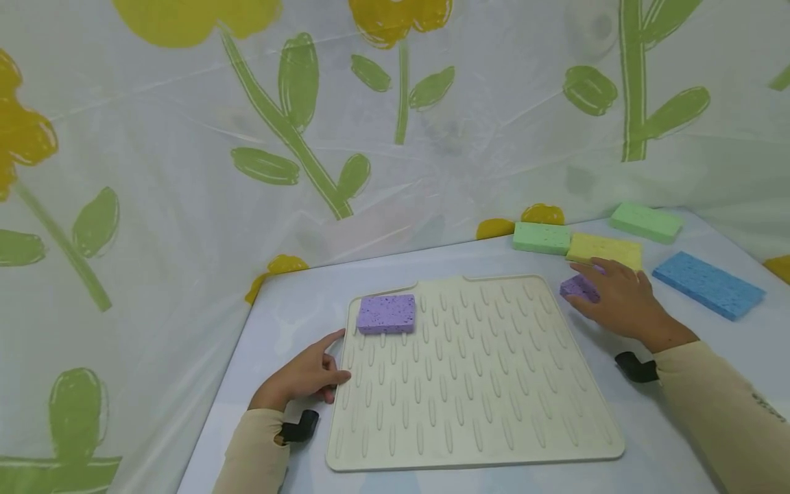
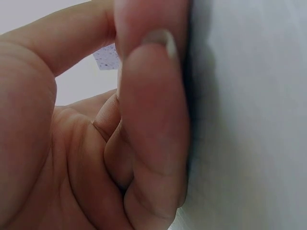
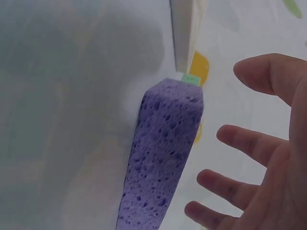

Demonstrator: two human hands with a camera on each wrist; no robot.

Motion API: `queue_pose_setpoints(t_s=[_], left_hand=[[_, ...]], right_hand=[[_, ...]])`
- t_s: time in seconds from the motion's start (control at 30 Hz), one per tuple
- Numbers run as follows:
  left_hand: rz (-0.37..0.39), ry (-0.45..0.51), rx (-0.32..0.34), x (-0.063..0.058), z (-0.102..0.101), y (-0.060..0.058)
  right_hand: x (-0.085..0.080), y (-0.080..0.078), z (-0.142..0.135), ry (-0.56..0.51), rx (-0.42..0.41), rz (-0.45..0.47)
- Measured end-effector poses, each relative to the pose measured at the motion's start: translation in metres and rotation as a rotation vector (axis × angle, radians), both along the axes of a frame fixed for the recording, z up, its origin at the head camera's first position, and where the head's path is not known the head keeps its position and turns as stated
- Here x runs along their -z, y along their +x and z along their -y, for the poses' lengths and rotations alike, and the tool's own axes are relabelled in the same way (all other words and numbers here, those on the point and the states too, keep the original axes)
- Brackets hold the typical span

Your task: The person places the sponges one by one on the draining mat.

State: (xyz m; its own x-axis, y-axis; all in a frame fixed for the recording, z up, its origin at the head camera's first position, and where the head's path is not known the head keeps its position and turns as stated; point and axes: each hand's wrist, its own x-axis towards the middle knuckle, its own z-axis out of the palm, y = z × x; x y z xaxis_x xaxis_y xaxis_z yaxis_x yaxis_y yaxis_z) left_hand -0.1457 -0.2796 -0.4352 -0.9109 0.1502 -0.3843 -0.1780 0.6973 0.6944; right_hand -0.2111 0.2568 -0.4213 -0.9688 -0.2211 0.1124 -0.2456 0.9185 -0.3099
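A purple sponge (image 1: pixel 387 314) lies on the upper left corner of a cream ridged mat (image 1: pixel 481 370). My left hand (image 1: pixel 308 370) rests at the mat's left edge, with index fingertip and thumb tip touching it and the other fingers loosely bent on the table. Over at the right, my right hand (image 1: pixel 623 298) reaches above a second purple sponge (image 1: pixel 580 288), which it partly covers in the head view. In the right wrist view that purple sponge (image 3: pixel 160 148) shows beside the spread fingers (image 3: pixel 254 143), with a gap between.
Beyond the right hand lie a yellow sponge (image 1: pixel 605 249), one green sponge (image 1: pixel 542 237), another green sponge (image 1: pixel 646 221) and a blue sponge (image 1: pixel 708 284). A flower-printed sheet (image 1: pixel 494 151) hangs behind the table (image 1: pixel 290 302).
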Motion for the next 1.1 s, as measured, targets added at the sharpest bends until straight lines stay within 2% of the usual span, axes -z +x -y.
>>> queue_pose_setpoints(t_s=[0.1,0.4,0.63,1.1], left_hand=[[0.005,0.0,-0.009,0.001,0.0,0.0],[0.01,0.007,-0.009,0.003,0.001,-0.001],[0.006,0.019,-0.006,0.003,0.002,-0.002],[0.016,0.014,-0.01,0.002,0.001,-0.002]], right_hand=[[0.001,-0.002,-0.005,0.012,-0.003,0.042],[0.004,-0.004,-0.01,0.125,-0.036,0.091],[0.009,-0.004,-0.013,0.16,-0.049,0.046],[0.01,-0.001,-0.011,0.204,0.007,0.044]])
